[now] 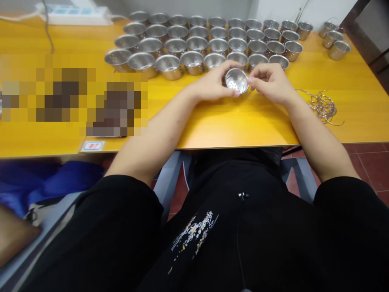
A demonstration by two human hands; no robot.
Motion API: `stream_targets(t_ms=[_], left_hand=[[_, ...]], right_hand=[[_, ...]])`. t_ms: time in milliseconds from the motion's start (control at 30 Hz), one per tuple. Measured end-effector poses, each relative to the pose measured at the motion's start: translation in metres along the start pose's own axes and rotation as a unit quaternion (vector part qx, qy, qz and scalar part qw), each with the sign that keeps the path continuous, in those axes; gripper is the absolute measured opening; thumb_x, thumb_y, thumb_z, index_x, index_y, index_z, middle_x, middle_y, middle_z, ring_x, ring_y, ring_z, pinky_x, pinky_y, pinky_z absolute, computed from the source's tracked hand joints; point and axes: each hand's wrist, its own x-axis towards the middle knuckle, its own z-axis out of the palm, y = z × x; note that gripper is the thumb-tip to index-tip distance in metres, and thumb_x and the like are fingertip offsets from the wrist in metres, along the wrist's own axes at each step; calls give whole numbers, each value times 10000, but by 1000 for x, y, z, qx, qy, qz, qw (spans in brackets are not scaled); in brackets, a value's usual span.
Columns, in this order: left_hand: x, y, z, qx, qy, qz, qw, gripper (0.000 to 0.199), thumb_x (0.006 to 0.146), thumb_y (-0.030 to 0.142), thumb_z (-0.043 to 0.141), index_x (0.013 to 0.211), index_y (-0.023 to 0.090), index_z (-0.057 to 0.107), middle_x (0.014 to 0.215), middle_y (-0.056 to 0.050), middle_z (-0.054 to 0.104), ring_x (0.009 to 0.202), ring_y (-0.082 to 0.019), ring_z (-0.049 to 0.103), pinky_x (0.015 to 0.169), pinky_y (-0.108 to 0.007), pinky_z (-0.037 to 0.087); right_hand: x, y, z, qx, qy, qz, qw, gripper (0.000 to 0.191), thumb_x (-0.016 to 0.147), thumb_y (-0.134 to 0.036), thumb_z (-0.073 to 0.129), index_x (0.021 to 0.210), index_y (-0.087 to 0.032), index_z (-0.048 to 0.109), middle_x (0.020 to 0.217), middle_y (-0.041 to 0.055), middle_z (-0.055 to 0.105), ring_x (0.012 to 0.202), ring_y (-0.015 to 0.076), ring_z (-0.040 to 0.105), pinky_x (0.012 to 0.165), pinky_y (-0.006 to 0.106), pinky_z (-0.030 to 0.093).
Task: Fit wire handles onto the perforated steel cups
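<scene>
At the far left, a brown object (13, 235) is cut off by the frame and a blue cloth (51, 182) lies crumpled below the yellow table (194, 132), both too partial to identify. On the tabletop, a large pixelated patch (73, 97) hides whatever lies there, and one white power strip (73, 15) is cut off by the top edge. One small sticker (92, 146) sits on the table's front edge. The left hand (209, 83) holds one small metal strainer cup (236, 80) above the table, near its middle, with the fingers (227, 69) curled around the rim. The cup tilts toward the person, showing its holed base, and part of its wall is hidden by the hands. The right hand (270, 83) is on the cup's other side, with the fingertips (251, 80) pinching the rim. Just beyond the hands stand tightly packed rows of similar cups (197, 44), about forty in all; overlap prevents an exact count. Further right lies one loose tangle of thin wire (322, 106), well apart from the right hand. Three more cups (332, 39) stand together near the table's far right corner.
</scene>
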Motion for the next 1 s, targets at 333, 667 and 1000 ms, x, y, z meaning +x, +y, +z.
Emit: stream_targets(t_ms=[333, 667, 1000], left_hand=[[2, 5, 12, -34, 27, -28, 999, 1138, 672, 851, 1139, 1629, 349, 785, 1558, -30, 916, 1597, -410, 670, 1343, -578, 514], [1, 19, 2, 1, 97, -33, 995, 686, 815, 925, 1021, 1085, 313, 872, 876, 52, 866, 1204, -265, 559, 1192, -539, 463], [-5, 22, -3, -118, 79, -67, 988, 612, 733, 916, 1075, 1030, 389, 981, 893, -43, 885, 1079, -332, 747, 984, -589, 602]], right_hand=[[0, -1, -2, -17, -5, 7, 1000, 589, 882, -714, 1133, 806, -341, 684, 674, -1, 691, 699, 256, 619, 581, 387, 494], [1, 0, 0, -28, 5, -8, 1000, 646, 839, -811, 1144, 820, -345, 696, 681, -3, 667, 731, 263, 629, 629, 414, 512], [2, 4, -12, 101, -69, 51, 991, 702, 725, -878, 1155, 797, -327, 726, 652, -17, 570, 564, 160, 336, 566, 426, 320]])
